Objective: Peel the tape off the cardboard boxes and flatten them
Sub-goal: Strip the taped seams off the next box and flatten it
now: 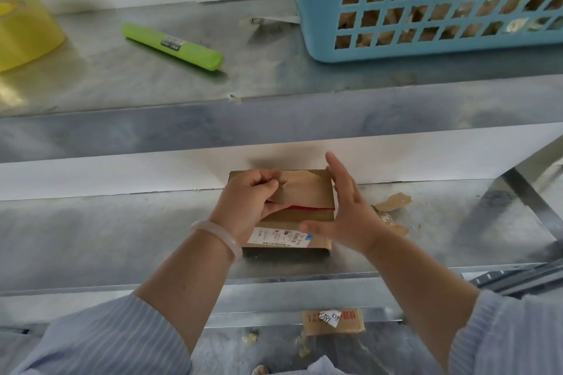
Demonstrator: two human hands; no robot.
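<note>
Our striped sleeves (115, 338) frame the view; past them, both hands work at the cardboard box (304, 218), which lies flat on the lower metal shelf (122, 222), close to its back wall. Left hand (249, 201): fingers (268, 179) curled, pinching a lifted strip of brown tape (292, 189) on the box top; red shows in the gap beneath. Right hand (347, 213): fingers straight and together along the box's right side, thumb across the top near the shipping label (280, 236). We judge it braces the box against the pull. Torn scraps (393, 202) lie just right of the box. Flattening not yet begun.
</note>
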